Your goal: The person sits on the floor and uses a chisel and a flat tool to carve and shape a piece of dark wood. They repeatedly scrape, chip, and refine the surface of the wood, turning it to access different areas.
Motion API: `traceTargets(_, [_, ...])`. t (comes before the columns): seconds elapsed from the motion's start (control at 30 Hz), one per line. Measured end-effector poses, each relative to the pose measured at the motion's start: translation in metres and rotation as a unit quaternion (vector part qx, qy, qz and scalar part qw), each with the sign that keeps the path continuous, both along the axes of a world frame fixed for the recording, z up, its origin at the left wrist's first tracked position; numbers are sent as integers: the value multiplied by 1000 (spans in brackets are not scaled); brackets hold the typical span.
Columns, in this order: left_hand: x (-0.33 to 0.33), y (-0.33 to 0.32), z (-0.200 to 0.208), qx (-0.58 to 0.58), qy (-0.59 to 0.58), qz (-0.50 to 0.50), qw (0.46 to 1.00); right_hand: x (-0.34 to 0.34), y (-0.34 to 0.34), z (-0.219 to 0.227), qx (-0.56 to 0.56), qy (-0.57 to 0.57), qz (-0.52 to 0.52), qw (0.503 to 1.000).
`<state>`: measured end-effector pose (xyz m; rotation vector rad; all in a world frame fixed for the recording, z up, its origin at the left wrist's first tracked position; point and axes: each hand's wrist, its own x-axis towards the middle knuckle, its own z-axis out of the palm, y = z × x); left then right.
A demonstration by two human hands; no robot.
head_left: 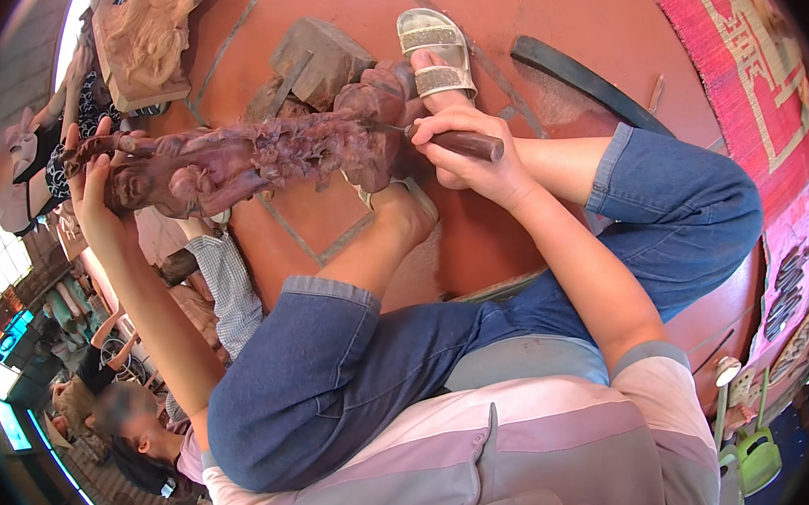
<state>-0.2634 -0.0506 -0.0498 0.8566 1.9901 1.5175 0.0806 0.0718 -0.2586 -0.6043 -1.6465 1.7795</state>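
A long, dark reddish-brown wood carving (279,150), cut with deep figures and foliage, lies slantwise in front of me. My left hand (96,199) grips its far-left end, with fingers and thumb on either side of it. At the other end, my right hand (493,178) is closed round the dark wooden handle of a carving chisel (473,145). The chisel's thin metal shank points left, and its tip meets the carving's right end. The cutting edge is too small to make out.
Behind the carving sits a rough wood block (320,58), near my sandalled foot (438,58). A pale carved panel (159,29) lies upper left. A curved black strip (583,81) and a red woven mat (728,79) are to the right, with several tools (786,286) beyond. Other people sit at left.
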Motion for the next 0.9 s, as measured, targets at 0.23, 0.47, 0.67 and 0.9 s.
traceTargets(0.23, [3,-4,1,2,-9,5,1000,-3,10,12,-136,0,19,991])
traceTargets(0.47, [2,-7,-1,0,-6,13,1000,5,13,10,-121,-24,30,992])
traceTargets(0.67, [-4,-12,0,-19,-4,-8,1000,2,14,15,-128,-34,28,991])
traceTargets(0.9, [4,-9,-2,-1,-15,0,1000,-18,27,4,-395,35,67,916])
